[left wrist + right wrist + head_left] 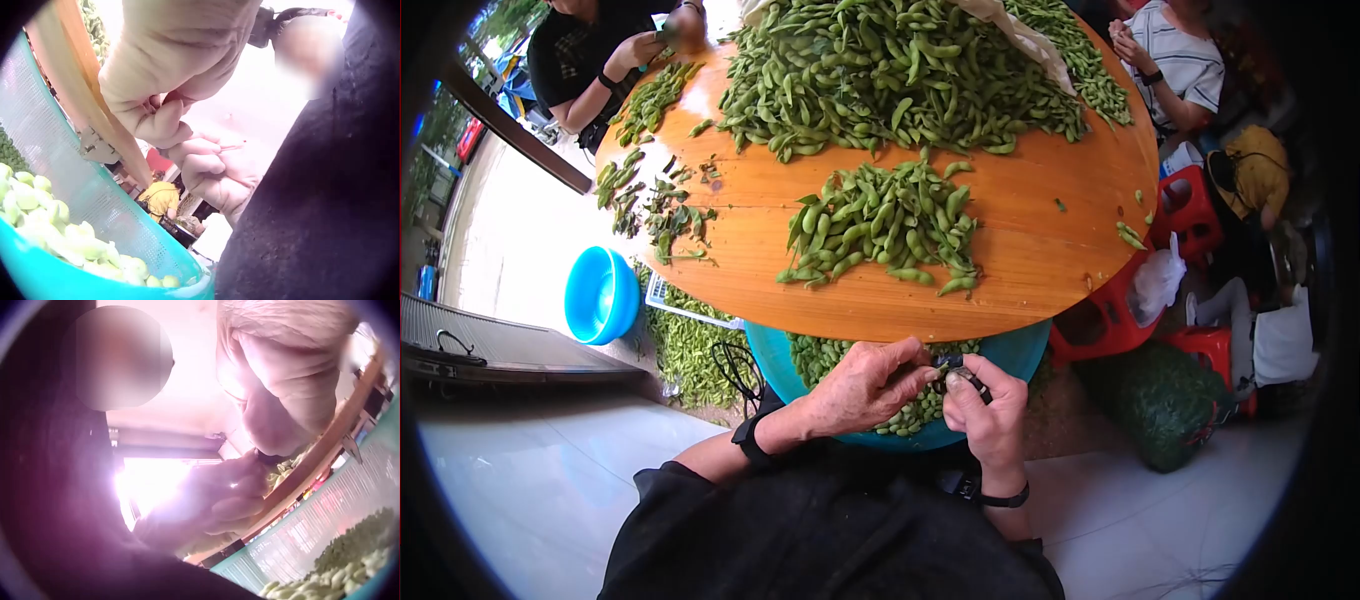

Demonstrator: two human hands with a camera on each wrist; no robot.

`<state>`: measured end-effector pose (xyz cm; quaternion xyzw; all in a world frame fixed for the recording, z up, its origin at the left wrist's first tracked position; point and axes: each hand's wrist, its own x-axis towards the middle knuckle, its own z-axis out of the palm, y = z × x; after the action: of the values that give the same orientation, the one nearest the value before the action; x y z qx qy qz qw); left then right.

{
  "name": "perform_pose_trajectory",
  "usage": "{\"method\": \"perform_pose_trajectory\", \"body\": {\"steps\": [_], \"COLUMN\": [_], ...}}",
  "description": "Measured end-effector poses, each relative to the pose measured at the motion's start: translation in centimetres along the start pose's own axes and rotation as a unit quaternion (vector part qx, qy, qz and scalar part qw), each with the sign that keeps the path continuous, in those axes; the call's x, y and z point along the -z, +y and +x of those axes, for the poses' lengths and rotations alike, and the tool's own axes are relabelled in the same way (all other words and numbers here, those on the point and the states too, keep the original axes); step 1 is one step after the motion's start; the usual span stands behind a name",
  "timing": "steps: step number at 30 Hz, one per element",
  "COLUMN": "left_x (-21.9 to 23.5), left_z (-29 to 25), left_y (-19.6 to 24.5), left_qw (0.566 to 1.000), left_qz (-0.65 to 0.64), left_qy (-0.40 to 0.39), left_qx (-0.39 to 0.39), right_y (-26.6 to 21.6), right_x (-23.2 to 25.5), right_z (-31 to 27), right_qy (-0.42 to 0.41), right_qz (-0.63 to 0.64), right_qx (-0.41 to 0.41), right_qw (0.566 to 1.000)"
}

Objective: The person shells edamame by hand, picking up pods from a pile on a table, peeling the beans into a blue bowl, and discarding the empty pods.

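Observation:
Both hands meet above a teal mesh basket (762, 352), just off the table's near edge. My left hand (865, 385) pinches a green pod (943, 369) between thumb and forefinger; most of it is hidden by the fingers. Around a small black tool (948, 360) curl the thumb and fingers of my right hand (990, 412), its end right at the pod. I cannot tell what kind of tool it is. Pale green pods (81, 244) lie in the basket beneath. On the table ahead sits a small heap of soybean pods (890, 225).
Behind it rises a large mound of pods (880, 75) on the round wooden table (1050, 230). A blue basin (602, 295) and loose pods (695, 350) are on the floor at left. Red stools (1105, 310) and a full green sack (1155, 410) stand right. Two people sit across.

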<state>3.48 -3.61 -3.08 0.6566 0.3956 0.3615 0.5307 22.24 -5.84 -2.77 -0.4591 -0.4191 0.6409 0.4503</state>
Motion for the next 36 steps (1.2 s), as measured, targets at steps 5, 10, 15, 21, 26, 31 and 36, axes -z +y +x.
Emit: {"method": "perform_pose_trajectory", "body": {"steps": [5,10,15,21,26,31,36], "left_x": [0.1,0.2,0.0,-0.2,-0.6,-0.7,-0.5], "left_z": [-0.4,-0.9,-1.1,-1.1,-0.9,-1.2,-1.1], "left_y": [0.1,-0.1,-0.3,-0.4,-0.6,-0.9,-1.3], "left_qw": [0.947,0.923,0.930,0.927,0.918,0.892,0.888], "left_qz": [-0.280,-0.351,-0.335,-0.346,-0.380,-0.436,-0.447], "left_qy": [-0.055,-0.028,-0.040,-0.029,-0.025,0.047,0.038], "left_qx": [0.147,0.155,0.147,0.143,0.108,0.108,0.102], "right_y": [0.3,0.3,0.0,-1.0,-0.3,-1.3,-1.4], "right_x": [1.4,1.0,0.8,0.1,-0.3,0.2,1.8], "right_z": [0.5,0.4,0.4,0.3,0.1,-0.3,-0.4], "right_qy": [-0.031,0.044,0.066,0.078,0.087,0.062,0.072], "right_qz": [0.154,0.136,0.077,-0.043,-0.175,-0.056,0.084], "right_qx": [-0.049,0.011,0.025,0.033,0.119,0.038,0.017], "right_qw": [0.986,0.990,0.995,0.995,0.973,0.996,0.994]}}
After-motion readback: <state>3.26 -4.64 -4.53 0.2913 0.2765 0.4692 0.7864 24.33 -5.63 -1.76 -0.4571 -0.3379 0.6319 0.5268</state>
